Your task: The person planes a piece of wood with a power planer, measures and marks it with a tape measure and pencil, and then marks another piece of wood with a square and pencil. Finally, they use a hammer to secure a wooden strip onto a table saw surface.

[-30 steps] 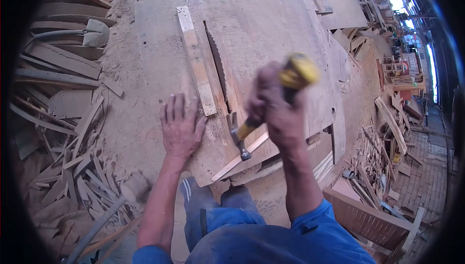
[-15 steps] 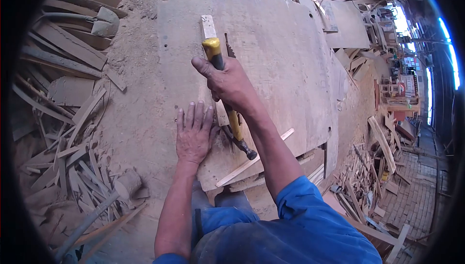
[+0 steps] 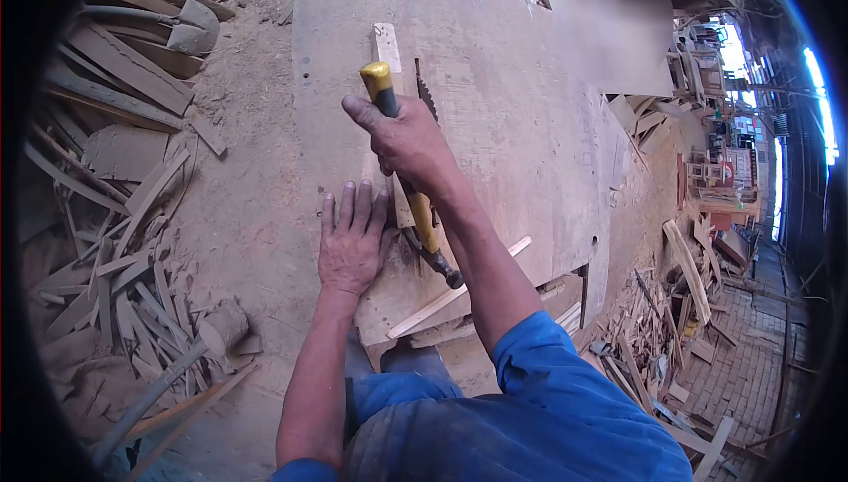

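Observation:
My right hand (image 3: pixel 411 142) is wrapped around the yellow-and-black handle of a hammer (image 3: pixel 422 217). Its dark metal head points back toward my body, beside my right forearm. Beneath the hammer a narrow wooden strip (image 3: pixel 387 47) lies lengthwise on a large plywood board (image 3: pixel 503 120), partly hidden by my right hand. Palm down, my left hand (image 3: pixel 351 239) rests at the board's left edge with its fingers stretched out. A dark toothed blade (image 3: pixel 426 91) lies just right of the strip. Near the board's front edge, a thin pale stick (image 3: pixel 459 288) lies at a slant.
A shovel (image 3: pixel 193 27) lies among planks on the left. Below it are scrap-wood piles (image 3: pixel 132 296) and a mallet-like wooden block on a pole (image 3: pixel 223 327). More offcuts (image 3: pixel 649 305) cover the right side, beside brick paving (image 3: pixel 751 341). Sawdust lies on the ground.
The view has shifted slightly. My right hand and the hammer have moved a little left, with the handle's yellow end tipping leftward. My left hand stays flat in place.

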{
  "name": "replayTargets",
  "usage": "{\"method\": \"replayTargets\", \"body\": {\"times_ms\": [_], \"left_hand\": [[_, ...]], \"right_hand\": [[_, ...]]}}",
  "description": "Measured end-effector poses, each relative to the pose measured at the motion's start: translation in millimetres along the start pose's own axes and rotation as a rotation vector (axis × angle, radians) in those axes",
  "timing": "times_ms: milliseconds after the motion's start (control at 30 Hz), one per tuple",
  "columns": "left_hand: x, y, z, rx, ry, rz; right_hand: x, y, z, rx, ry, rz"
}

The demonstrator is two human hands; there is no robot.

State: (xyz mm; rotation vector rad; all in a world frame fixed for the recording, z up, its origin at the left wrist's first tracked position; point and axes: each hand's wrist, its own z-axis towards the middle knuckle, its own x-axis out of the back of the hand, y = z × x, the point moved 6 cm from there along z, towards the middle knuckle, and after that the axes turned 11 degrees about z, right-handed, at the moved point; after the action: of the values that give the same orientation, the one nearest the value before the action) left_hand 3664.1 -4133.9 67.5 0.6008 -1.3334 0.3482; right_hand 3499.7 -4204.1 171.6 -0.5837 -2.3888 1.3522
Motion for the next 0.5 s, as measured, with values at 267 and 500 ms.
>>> {"method": "replayTargets", "body": {"times_ms": [267,500], "left_hand": [[0.3,-1.3,0.8,-0.003,0.001,0.017],[2.9,0.2,1.2,0.004,-0.005,0.013]], "right_hand": [[16.4,-0.2,-28.6,0.204,0.029,0.009],[9.8,-4.4,-20.0,0.166,-0.008,0.035]]}}
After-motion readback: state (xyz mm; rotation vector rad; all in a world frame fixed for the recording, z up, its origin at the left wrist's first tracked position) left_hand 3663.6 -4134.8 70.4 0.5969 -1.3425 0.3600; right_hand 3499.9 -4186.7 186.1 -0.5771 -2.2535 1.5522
